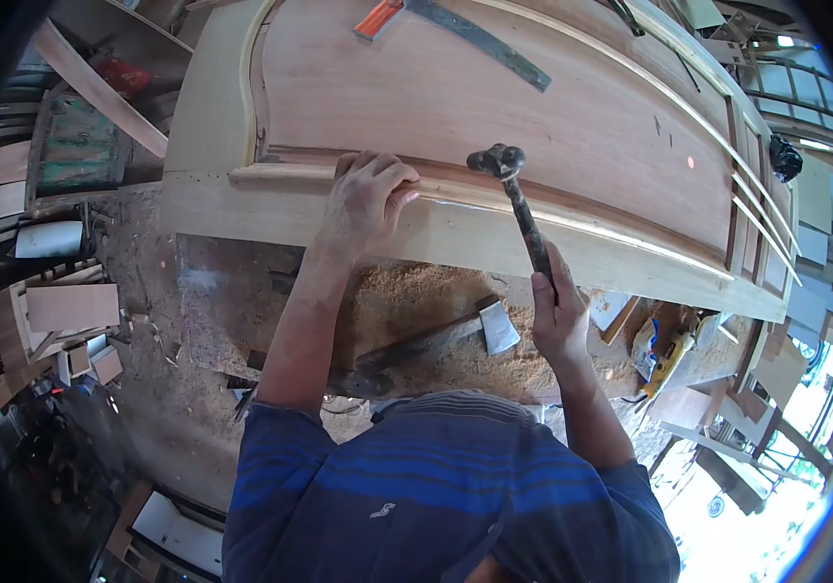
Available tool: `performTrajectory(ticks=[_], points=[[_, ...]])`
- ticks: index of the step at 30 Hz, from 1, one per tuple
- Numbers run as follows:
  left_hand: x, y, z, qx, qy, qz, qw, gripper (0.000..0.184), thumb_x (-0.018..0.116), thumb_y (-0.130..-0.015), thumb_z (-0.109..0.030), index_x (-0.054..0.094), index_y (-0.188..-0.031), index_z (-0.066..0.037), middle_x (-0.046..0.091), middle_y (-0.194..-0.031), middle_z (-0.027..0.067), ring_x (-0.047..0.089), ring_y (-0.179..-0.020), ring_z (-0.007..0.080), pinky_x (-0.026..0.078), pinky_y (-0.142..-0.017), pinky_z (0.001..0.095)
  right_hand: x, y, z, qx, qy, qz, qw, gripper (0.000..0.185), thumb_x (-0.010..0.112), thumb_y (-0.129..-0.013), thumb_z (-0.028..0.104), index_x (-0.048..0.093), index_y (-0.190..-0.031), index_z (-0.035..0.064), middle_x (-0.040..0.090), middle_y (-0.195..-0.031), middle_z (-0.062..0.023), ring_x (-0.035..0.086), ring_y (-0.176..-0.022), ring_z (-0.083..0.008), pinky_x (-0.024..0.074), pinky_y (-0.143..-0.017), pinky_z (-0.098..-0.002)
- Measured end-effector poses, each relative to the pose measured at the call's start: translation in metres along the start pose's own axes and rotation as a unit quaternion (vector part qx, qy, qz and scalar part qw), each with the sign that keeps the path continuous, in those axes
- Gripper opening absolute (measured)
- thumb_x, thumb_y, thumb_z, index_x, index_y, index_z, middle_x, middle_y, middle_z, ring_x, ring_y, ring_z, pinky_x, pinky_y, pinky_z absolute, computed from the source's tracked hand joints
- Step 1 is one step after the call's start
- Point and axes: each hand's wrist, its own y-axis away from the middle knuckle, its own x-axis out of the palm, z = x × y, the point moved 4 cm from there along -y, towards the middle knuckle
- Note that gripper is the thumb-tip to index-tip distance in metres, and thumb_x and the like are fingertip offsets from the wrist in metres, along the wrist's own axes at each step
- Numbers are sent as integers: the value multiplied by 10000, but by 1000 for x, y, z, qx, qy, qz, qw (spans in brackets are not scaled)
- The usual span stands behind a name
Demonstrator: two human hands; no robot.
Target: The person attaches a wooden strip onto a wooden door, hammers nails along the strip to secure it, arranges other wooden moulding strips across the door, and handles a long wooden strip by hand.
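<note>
Left hand (pixel 363 199) rests half-curled on wooden moulding (pixel 285 172), fingertip grip unclear | moulding lies along panelled frame (pixel 203 201) | right hand (pixel 564 316) grips hammer (pixel 525 214) | judged step: steadying moulding, hammer poised; striking calls for clear fingers.

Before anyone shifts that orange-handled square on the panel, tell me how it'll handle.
The square will probably lift as one stiff piece, since its long blade looks like flat metal. Pushed, it should slide rather than roll, as it lies flat on the smooth-looking panel. The blunt orange handle may make that end heavier.
</note>
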Motion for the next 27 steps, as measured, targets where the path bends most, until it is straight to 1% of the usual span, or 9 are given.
performTrajectory(ticks=[4, 10, 13, 16, 19, 22, 23, 26, 27], points=[[2, -4, -9, -13, -9, 37, 999, 165, 798, -954, -148, 746, -1107, -112, 732, -1107, 49, 678, -1164, 297, 461, -1088, 477, 5, -4, -5, 45, -9, 56, 997, 475, 658, -1112, 110, 608, -1580, 51, 807, -1057, -231, 792, -823, -223, 610, -744, -367], [4, -7, -11, -19, -13, 49, 999, 172, 796, -941, -117, 739, -1103, -104, 731, -1115, 48, 673, -1164, 295, 462, -1091, 473, 5, -8, 3, -1, 22, 69, 997, 486, 686, -1085, 94, 615, -1564, 53, 803, -1163, -249, 824, -877, -332, 624, -742, -414], [5, -5, -10, -21, 0, 40, 999, 166, 797, -930, -105, 742, -1087, -104, 731, -1098, 39, 671, -1159, 292, 463, -1085, 472, 8, -6, 8, -18, 15, 62, 998, 481, 681, -1089, 101, 616, -1564, 57, 805, -1110, -243, 822, -875, -349, 621, -737, -426], [8, -3, -6, -15, 10, 28, 999, 161, 800, -920, -101, 746, -1072, -107, 731, -1079, 33, 670, -1152, 290, 463, -1079, 471, 13, -6, 11, -13, 41, 92, 995, 483, 676, -1092, 101, 612, -1569, 65, 802, -1053, -238, 819, -877, -362, 617, -726, -432], [8, -2, -5, -11, 10, 24, 1000, 185, 808, -921, -97, 746, -1095, -107, 741, -1095, 37, 677, -1148, 296, 467, -1064, 469, 5, -9, 24, -40, 57, 69, 995, 488, 671, -1093, 92, 609, -1576, 72, 794, -999, -235, 820, -841, -326, 609, -701, -420], [10, 0, -2, -11, 12, 19, 1000, 185, 814, -918, -99, 746, -1090, -111, 746, -1093, 38, 677, -1140, 298, 468, -1062, 471, -12, -5, 42, -42, 27, 34, 998, 502, 665, -1090, 78, 598, -1588, 72, 793, -1010, -241, 818, -822, -285, 613, -706, -395], [11, 0, -2, -9, 13, 18, 1000, 185, 815, -918, -98, 745, -1088, -112, 747, -1092, 37, 677, -1138, 299, 470, -1060, 473, -13, -4, 46, -150, 21, -47, 987, 527, 668, -1081, 65, 582, -1600, 65, 791, -1015, -245, 808, -802, -246, 616, -718, -373], [10, 1, -3, -9, 12, 17, 1000, 185, 815, -917, -90, 742, -1085, -113, 751, -1092, 35, 678, -1131, 300, 474, -1054, 482, -6, 6, 28, -88, 34, -12, 995, 546, 683, -1067, 65, 578, -1602, 83, 795, -1055, -249, 820, -817, -287, 635, -748, -390], [10, 1, -4, -9, 11, 16, 1000, 186, 815, -917, -86, 740, -1085, -113, 752, -1092, 34, 679, -1129, 300, 476, -1051, 485, 5, -2, 28, -111, 70, 3, 991, 544, 695, -1059, 76, 589, -1592, 109, 797, -1030, -241, 816, -803, -333, 634, -723, -429]])
